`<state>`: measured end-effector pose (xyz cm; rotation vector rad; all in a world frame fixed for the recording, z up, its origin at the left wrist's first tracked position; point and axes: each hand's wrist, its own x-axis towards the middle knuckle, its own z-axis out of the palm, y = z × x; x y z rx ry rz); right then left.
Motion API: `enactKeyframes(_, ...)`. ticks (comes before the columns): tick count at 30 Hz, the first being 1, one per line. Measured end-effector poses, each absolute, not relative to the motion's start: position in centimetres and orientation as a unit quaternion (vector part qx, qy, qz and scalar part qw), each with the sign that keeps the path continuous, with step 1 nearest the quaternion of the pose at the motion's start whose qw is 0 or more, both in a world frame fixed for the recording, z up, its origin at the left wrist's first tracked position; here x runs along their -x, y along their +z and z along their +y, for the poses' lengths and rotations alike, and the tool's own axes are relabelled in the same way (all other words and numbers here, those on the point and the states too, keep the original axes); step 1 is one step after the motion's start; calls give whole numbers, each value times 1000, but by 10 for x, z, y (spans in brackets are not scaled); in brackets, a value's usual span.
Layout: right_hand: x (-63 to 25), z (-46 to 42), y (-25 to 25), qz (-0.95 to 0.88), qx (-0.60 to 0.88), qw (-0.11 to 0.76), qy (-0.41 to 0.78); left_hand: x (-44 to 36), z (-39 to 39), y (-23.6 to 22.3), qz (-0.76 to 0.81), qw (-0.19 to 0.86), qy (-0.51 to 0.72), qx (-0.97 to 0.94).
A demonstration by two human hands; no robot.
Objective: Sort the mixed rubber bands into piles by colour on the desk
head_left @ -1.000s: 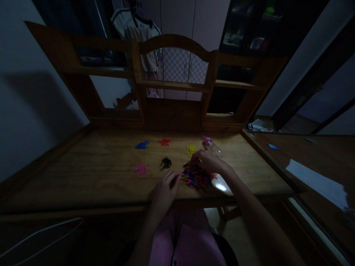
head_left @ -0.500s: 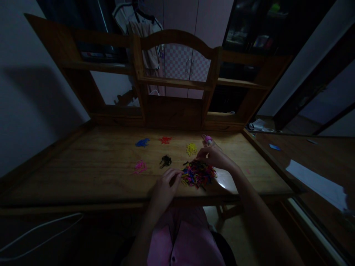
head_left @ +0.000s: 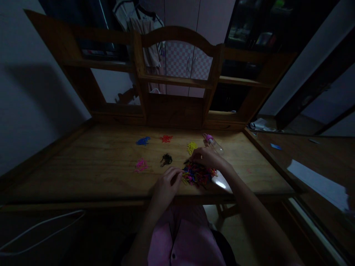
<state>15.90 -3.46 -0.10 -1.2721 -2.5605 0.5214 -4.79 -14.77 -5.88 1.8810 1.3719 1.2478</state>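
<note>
A mixed heap of small, thin, many-coloured pieces that look like little elastic bands (head_left: 198,175) lies on the wooden desk (head_left: 111,155). At its left edge my left hand (head_left: 167,183) has thumb and forefinger pinched together, the tips by some yellow pieces. My right hand (head_left: 206,157) reaches over the heap's far side with fingers pinched, close to a dark piece (head_left: 186,162). Whatever either pinch holds is too small to make out. Beyond lie single-colour piles: black (head_left: 166,159), pink (head_left: 141,165), blue (head_left: 143,140), red (head_left: 166,138) and yellow (head_left: 191,147).
A clear bottle with a pink top (head_left: 215,144) lies behind my right hand. A shiny, pale flat item (head_left: 222,181) is partly under my right forearm. The wooden shelf unit (head_left: 174,111) closes off the desk's back. White paper (head_left: 318,183) rests on the surface at right.
My right hand has shifted a little left over the heap, uncovering more of the bottle. My left hand stays almost in place. The view has moved slightly.
</note>
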Motion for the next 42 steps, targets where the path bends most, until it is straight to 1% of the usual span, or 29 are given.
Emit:
enactKeyframes(4, -159, -33, -1, -874, 445, 109, 161, 48, -147, -59, 507, 251, 456, -687)
enactKeyframes(10, -171, -31, 2, -878, 421, 127, 187, 47, -147, -56, 501, 253, 456, -691)
enactKeyframes(17, -180, -41, 22, -885, 386, 141, 220, 47, -148, -53, 501, 250, 455, -692)
enactKeyframes(20, -177, -46, 27, -877, 404, 151, 210, 47, -148, -53, 496, 248, 459, -694)
enactKeyframes(24, -172, -45, 22, -865, 451, 147, 161, 48, -148, -53, 499, 245, 459, -693)
enactKeyframes(30, -168, -37, 4, -838, 482, 157, 200, 47, -148, -55, 503, 243, 459, -691)
enactKeyframes(34, -163, -32, 0, -823, 504, 130, 228, 47, -149, -53, 502, 248, 456, -691)
enactKeyframes(39, -153, -31, 4, -836, 508, 100, 181, 47, -149, -53, 502, 251, 454, -692)
enactKeyframes(42, -153, -28, 4, -836, 509, 93, 183, 47, -149, -53, 503, 250, 455, -691)
